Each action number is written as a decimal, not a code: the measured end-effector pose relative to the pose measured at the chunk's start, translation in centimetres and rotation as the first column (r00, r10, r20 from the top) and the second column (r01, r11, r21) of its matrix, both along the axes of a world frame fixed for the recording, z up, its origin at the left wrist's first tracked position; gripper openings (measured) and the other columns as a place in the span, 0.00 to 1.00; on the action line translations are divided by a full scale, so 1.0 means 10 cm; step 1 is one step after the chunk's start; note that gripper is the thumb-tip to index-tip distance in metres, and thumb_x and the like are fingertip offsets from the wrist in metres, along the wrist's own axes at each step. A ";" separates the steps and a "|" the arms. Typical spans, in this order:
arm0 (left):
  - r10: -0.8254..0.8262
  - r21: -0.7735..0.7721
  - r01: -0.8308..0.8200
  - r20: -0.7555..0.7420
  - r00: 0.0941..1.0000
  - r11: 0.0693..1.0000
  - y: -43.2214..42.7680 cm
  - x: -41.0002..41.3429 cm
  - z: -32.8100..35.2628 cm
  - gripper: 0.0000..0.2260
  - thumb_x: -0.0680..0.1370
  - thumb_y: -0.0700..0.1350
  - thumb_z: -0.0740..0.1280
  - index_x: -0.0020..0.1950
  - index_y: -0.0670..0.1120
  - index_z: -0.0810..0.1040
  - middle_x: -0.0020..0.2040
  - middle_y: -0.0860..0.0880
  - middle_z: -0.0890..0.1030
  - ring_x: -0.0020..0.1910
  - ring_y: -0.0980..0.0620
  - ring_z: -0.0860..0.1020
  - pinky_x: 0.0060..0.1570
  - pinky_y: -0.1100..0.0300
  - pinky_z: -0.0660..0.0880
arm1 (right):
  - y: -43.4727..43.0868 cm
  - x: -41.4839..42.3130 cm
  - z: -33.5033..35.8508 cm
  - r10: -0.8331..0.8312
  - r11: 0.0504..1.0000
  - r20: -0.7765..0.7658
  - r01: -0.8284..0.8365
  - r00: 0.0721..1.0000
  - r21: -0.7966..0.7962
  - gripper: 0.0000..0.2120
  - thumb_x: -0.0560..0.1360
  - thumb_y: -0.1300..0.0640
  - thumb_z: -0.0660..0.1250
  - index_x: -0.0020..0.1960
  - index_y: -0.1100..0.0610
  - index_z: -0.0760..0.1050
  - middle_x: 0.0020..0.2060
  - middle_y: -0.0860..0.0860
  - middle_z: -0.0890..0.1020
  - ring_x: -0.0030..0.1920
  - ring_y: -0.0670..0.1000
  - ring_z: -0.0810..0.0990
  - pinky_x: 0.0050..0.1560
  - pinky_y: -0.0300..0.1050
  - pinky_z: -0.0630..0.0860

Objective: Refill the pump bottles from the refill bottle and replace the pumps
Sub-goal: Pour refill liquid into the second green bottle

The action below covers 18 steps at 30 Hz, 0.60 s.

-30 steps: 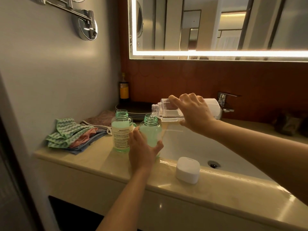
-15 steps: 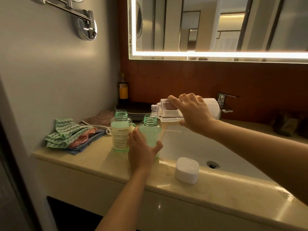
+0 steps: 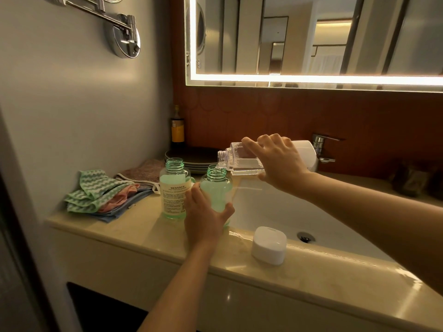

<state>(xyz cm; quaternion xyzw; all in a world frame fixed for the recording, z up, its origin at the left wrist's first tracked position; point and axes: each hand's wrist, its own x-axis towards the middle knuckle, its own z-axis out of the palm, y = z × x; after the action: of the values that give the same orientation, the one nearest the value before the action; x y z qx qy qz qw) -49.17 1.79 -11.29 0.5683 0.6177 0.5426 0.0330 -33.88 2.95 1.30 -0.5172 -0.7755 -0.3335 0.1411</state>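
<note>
right hand [image 3: 280,165] tips refill bottle [image 3: 236,162] over pump bottle [image 3: 215,189] (green inside)

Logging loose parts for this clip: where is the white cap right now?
In the head view, the white cap sits on the countertop in front of the sink basin, just right of the left hand holding the green bottle.

Two green-tinted pump bottles [image 3: 217,188], clear refill bottle [image 3: 242,161], white cap [image 3: 269,245], green zigzag cloth [image 3: 96,188], perhaps pink beneath
</note>
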 end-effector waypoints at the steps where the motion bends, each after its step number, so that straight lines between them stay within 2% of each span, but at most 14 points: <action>1: -0.001 -0.002 0.001 0.003 1.000 1.000 0.00 0.00 0.00 0.35 0.68 0.54 0.72 0.68 0.43 0.60 0.64 0.44 0.67 0.61 0.46 0.67 0.46 0.59 0.68 | 0.00 0.00 0.00 0.001 1.000 -0.001 -0.001 1.000 0.001 0.35 0.71 0.55 0.68 0.73 0.51 0.55 0.63 0.56 0.70 0.61 0.58 0.68 0.60 0.53 0.65; 18: -0.011 -0.003 0.011 0.007 1.000 1.000 -0.01 0.00 0.00 0.35 0.68 0.54 0.72 0.69 0.44 0.59 0.63 0.44 0.68 0.60 0.47 0.68 0.46 0.60 0.66 | 0.00 -0.01 0.03 0.000 1.000 0.028 0.000 1.000 0.001 0.35 0.72 0.56 0.68 0.74 0.51 0.54 0.63 0.57 0.70 0.61 0.58 0.68 0.61 0.53 0.64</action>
<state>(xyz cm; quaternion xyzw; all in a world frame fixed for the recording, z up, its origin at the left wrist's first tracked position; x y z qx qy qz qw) -49.15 1.73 -11.30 0.5700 0.6151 0.5433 0.0390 -33.94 2.96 1.58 -0.5124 -0.7772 -0.3412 0.1304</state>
